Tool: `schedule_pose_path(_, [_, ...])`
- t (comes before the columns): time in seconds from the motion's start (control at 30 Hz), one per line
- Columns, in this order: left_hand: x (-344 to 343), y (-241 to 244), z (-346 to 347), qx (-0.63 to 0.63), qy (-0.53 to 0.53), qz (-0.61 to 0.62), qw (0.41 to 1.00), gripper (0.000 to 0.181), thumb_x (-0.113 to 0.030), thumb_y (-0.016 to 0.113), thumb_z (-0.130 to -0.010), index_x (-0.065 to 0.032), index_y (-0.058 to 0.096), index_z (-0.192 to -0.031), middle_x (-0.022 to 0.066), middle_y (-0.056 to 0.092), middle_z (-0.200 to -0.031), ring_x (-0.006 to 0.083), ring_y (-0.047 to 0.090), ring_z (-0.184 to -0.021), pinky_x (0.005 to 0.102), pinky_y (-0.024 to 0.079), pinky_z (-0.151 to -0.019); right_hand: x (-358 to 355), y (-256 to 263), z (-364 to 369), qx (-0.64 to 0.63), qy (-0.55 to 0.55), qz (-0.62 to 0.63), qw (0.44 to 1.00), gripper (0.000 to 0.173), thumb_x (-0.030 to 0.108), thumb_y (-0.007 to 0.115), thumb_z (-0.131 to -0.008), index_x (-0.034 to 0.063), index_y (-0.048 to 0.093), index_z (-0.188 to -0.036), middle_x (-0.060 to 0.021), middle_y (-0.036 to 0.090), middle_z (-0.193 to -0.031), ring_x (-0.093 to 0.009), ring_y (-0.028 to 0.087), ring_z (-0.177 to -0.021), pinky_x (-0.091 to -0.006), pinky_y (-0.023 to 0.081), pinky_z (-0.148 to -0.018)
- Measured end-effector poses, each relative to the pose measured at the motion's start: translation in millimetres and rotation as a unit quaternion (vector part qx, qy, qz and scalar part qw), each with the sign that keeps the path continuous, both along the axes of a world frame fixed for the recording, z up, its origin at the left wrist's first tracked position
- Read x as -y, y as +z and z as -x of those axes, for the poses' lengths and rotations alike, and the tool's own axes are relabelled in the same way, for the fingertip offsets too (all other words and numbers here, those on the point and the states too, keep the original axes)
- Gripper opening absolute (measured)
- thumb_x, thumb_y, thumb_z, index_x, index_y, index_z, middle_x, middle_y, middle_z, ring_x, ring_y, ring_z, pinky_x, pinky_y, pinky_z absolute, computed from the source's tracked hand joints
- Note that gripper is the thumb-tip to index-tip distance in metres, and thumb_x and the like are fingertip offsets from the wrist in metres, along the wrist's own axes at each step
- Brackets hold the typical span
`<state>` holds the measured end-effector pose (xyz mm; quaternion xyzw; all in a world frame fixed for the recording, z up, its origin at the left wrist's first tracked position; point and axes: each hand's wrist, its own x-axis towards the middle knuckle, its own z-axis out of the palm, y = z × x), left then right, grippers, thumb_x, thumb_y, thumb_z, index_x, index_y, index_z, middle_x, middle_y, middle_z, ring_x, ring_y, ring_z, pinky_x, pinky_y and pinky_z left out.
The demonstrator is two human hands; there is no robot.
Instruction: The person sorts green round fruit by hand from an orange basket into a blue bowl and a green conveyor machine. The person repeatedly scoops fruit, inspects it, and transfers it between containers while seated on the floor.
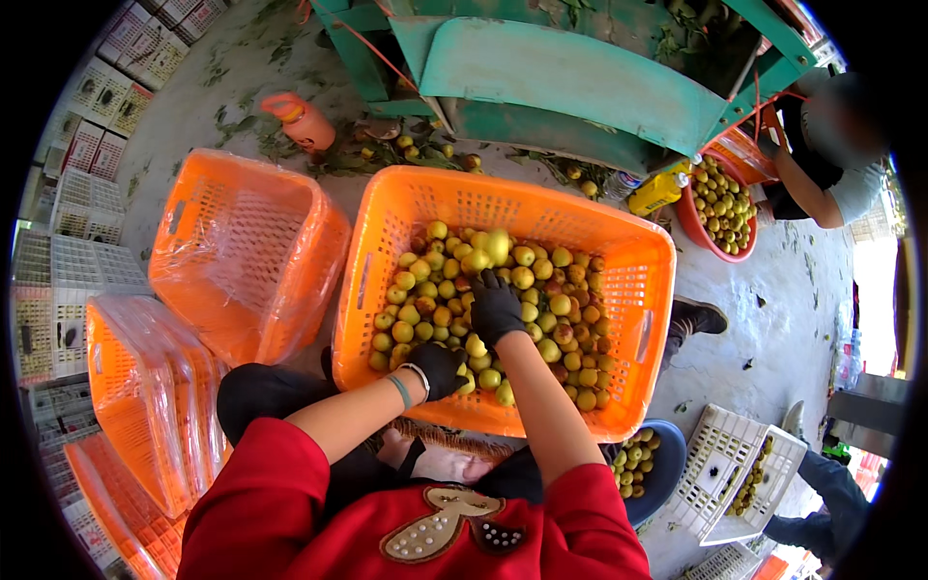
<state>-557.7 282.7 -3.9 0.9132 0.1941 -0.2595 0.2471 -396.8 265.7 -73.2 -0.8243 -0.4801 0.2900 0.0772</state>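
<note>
A large orange plastic crate (507, 190) stands in front of me, its inside wrapped in clear film. Green-yellow and brown-spotted jujube-like fruits (560, 304) lie loose over its floor. My left hand (437, 371), in a black glove, is low in the crate at the near side, its fingers curled at a few fruits; whether it grips one is hidden. Farther in, my right hand (496, 308), also black-gloved, reaches onto the pile, its fingertips beside a pale yellow fruit (496, 247). The fingers are partly hidden, so a hold cannot be made out.
Empty film-lined orange crates (246, 239) stand at left. A green metal frame (565, 72) is beyond my crate, near an orange jug (304, 125). A blue basin (670, 464), white crate (714, 457) and red basin (747, 235) hold fruit at right, where other people are.
</note>
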Motion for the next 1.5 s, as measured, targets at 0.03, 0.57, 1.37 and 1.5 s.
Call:
schedule_pose_path(0.03, [-3.1,5.0,12.7,0.016,0.011,0.014,1.0,0.037,-0.036,0.059,-0.082,-0.0077,0.059,-0.105,0.0143,0.065,-0.089,0.0333,0.062,-0.085,0.0456,0.049,-0.074,-8.2,10.3,6.3,0.038,0.046,0.038,0.998,0.048,0.017,0.053,-0.088,0.0207,0.043,-0.134,-0.0139,0.033,-0.142,-0.036,0.032,-0.131,-0.0481,0.035,-0.103])
schedule_pose_path(0.57, [-70.4,-8.6,-41.8,-0.242,0.005,-0.144,0.959,0.026,-0.016,0.05,-0.091,-0.0075,0.06,-0.114,0.0153,0.057,-0.117,0.0251,0.059,-0.1,0.0421,0.052,-0.077,112.7,65.8,-2.3,-0.022,-0.099,-0.049,0.994,0.016,0.027,0.059,-0.082,0.0128,0.063,-0.089,-0.0134,0.064,-0.085,-0.033,0.062,-0.081,-0.0419,0.05,-0.069])
schedule_pose_path(1.37, [181.0,80.8,-70.8,0.436,0.121,0.087,0.887,0.075,-0.045,0.06,-0.08,0.0053,0.035,-0.13,0.029,0.041,-0.124,0.0455,0.039,-0.114,0.0494,0.03,-0.099,256.1,126.6,16.9,-0.704,-0.395,-0.342,0.481,0.04,0.021,0.041,-0.097,0.0054,0.039,-0.134,-0.012,0.043,-0.133,-0.024,0.042,-0.124,-0.0375,0.031,-0.106])
schedule_pose_path(1.5, [156.6,66.3,-73.1,0.407,0.171,0.151,0.884,0.067,-0.043,0.056,-0.083,0.0025,0.038,-0.129,0.0224,0.055,-0.108,0.0397,0.051,-0.1,0.0442,0.039,-0.091,257.2,79.2,16.2,-0.635,-0.45,-0.328,0.536,0.041,0.011,0.053,-0.09,0.0042,0.042,-0.129,-0.01,0.057,-0.116,-0.021,0.055,-0.109,-0.0301,0.043,-0.095])
